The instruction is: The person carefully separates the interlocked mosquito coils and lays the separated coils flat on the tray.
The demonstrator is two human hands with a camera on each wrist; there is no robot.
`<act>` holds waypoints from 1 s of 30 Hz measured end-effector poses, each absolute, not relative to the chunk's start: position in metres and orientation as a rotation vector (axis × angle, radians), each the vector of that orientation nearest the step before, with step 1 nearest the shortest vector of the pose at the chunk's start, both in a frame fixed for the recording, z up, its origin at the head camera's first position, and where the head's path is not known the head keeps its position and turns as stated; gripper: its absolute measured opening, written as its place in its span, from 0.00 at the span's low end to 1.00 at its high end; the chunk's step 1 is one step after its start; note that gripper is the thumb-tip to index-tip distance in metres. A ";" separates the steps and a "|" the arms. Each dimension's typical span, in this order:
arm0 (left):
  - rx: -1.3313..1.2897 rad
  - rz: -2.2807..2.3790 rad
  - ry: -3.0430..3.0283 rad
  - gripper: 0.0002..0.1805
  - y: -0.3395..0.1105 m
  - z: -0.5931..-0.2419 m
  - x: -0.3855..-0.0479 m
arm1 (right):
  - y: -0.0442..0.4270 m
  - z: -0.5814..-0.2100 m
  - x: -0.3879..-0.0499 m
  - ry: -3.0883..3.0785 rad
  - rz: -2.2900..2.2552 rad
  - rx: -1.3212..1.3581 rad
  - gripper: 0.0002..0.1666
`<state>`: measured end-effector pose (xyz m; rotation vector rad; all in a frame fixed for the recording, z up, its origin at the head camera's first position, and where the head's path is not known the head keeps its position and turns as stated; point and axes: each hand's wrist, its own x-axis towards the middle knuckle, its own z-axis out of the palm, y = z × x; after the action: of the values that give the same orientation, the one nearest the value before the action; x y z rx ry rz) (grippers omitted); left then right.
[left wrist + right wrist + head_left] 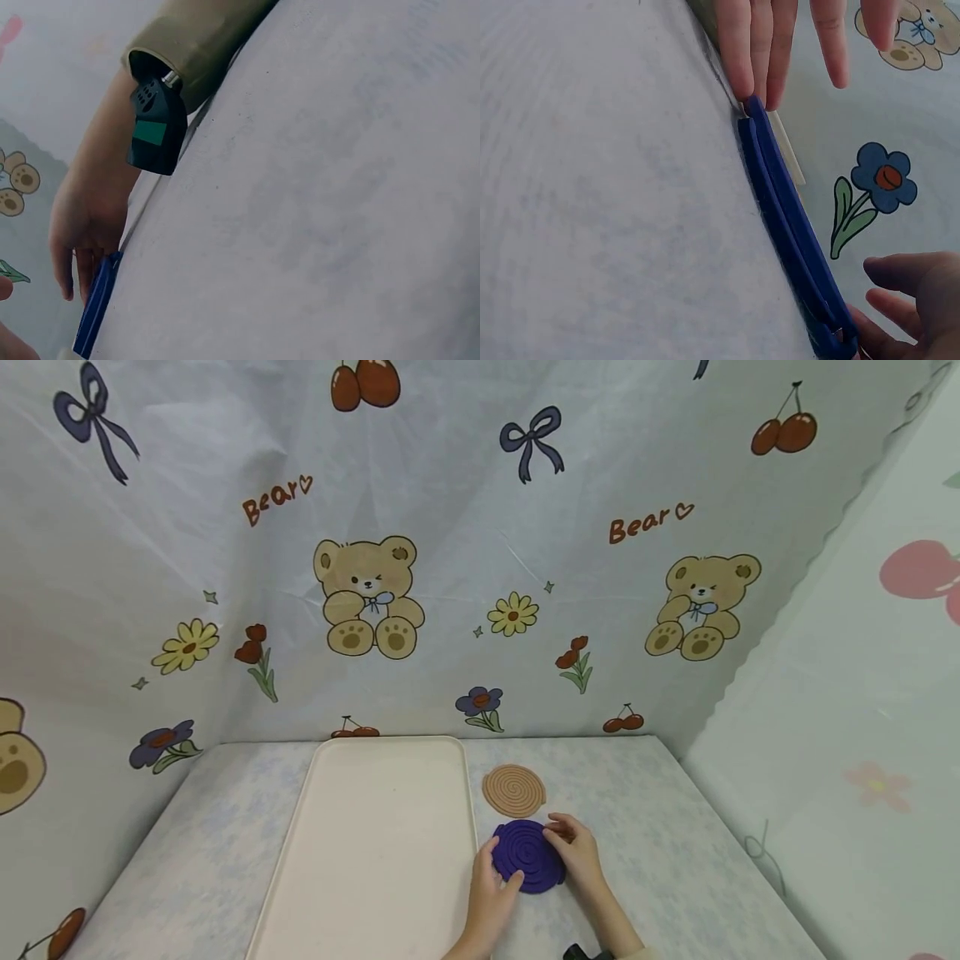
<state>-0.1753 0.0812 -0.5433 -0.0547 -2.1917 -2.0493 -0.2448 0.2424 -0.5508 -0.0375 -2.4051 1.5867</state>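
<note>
A: Checked head view 1st? Found what?
B: Yep. Saw purple coil (pixel 528 856), a flat spiral, btwn both hands, just R of pale tray (pixel 375 835). Couldn't tell if resting fully on table (pixel 645 827).
A: And hands?
B: Found L hand (pixel 491 893) at coil's near-left edge, thumb over rim, fingers along side. Found R hand (pixel 579 853) at far-right edge, fingers relaxed, slightly bent, tips at rim.
A: Noted anything else?
B: Yep, brown coil (pixel 513 790) flat on table, just beyond purple coil, near tray's R side. Also bear-print cloth (pixel 450 510) behind.
A: Then L wrist view?
B: Saw R hand from across, fingers extended, some reaching coil's upper end, 1 digit hanging straight, clear of it. Got coil edge-on, bluish. Spotted olive sleeve (pixel 202 45) & dark device (pixel 156 124) w/ green patch at R wrist. Caught only bits of L hand at lower-left corner; couldn't tell pose there.
A: And R wrist view?
B: Saw coil edge-on too, slanting btwn hands, groove along side. Saw L hand up top, fingers straight, several touching coil's end, 2 digits apart from it. Saw R hand lower right, thumb off coil, other fingers at lower end, partly cut off. Noted pale strip (pixel 789 146) behind coil, plus blue flower print (pixel 885 178).
</note>
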 end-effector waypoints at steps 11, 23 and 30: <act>0.053 -2.127 -2.122 0.24 0.076 -0.539 -0.180 | 0.241 -0.545 -0.246 -2.362 1.858 -0.154 0.22; 0.153 -2.269 -1.935 0.19 0.043 -0.525 -0.198 | 0.220 -0.535 -0.241 -2.040 2.006 0.100 0.22; 0.241 -2.212 -1.975 0.20 0.030 -0.521 -0.203 | 0.196 -0.515 -0.241 -2.067 2.118 -0.216 0.22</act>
<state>-0.2029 0.0302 -0.5213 0.2407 -1.9747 -2.2115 -0.2415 0.1962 -0.5147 -0.2164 -2.0671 2.1179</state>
